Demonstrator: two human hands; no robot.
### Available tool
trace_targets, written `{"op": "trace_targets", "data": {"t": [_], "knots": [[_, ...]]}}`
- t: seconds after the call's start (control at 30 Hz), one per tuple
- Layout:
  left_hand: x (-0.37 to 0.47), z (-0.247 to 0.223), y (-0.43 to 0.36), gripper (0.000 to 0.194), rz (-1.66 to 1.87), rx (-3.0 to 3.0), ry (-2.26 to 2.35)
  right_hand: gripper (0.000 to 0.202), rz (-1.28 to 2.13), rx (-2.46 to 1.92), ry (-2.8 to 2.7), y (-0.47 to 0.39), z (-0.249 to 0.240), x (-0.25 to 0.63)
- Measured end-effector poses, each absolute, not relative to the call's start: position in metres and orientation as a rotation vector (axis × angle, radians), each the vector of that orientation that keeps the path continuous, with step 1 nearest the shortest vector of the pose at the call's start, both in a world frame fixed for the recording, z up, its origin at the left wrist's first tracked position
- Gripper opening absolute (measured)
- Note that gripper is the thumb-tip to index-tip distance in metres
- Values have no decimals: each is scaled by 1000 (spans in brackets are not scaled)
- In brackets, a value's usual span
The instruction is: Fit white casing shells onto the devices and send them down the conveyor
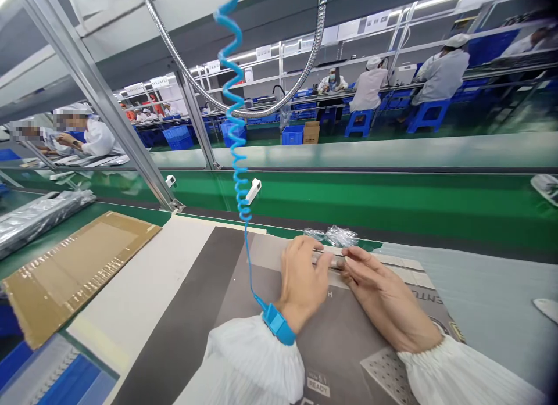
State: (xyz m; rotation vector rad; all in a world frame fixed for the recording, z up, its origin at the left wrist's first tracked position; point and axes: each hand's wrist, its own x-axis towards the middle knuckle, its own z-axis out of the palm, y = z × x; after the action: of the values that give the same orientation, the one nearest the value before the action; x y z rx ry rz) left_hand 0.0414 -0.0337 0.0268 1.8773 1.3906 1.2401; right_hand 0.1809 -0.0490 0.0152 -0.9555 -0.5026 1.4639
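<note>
My left hand (305,277) and my right hand (379,291) meet above a large printed grey cardboard sheet (349,323). Between their fingertips is a slim, silvery and dark strip (335,262); blur and the fingers hide what kind of part it is. Both hands have curled fingers, with the right thumb and fingers pinched at the strip's right end. A blue anti-static wristband (279,323) wraps my left wrist, and its coiled blue cord (235,103) rises overhead. Just beyond my fingers lies crumpled clear plastic (341,236).
Brown cardboard (82,271) lies at the left beside a plastic-wrapped bundle (43,216). A green conveyor edge (370,201) runs behind the bench. A metal post (100,103) stands at left, and a flexible metal conduit (183,68) loops overhead. Co-workers sit at farther benches.
</note>
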Motion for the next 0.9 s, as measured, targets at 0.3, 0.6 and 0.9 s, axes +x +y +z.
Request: {"op": "trace_targets", "data": {"t": [0.3,0.6,0.9], "knots": [[46,33,-39,21,1030,1510,1034,26,1581,-870,-600,-57,31,182],[47,23,-36,28,996,1444,986,27,1663,-731,-585,-63,32,181],[46,25,-38,24,1024,1522,1006,24,1644,-701,-585,-63,32,179]]}}
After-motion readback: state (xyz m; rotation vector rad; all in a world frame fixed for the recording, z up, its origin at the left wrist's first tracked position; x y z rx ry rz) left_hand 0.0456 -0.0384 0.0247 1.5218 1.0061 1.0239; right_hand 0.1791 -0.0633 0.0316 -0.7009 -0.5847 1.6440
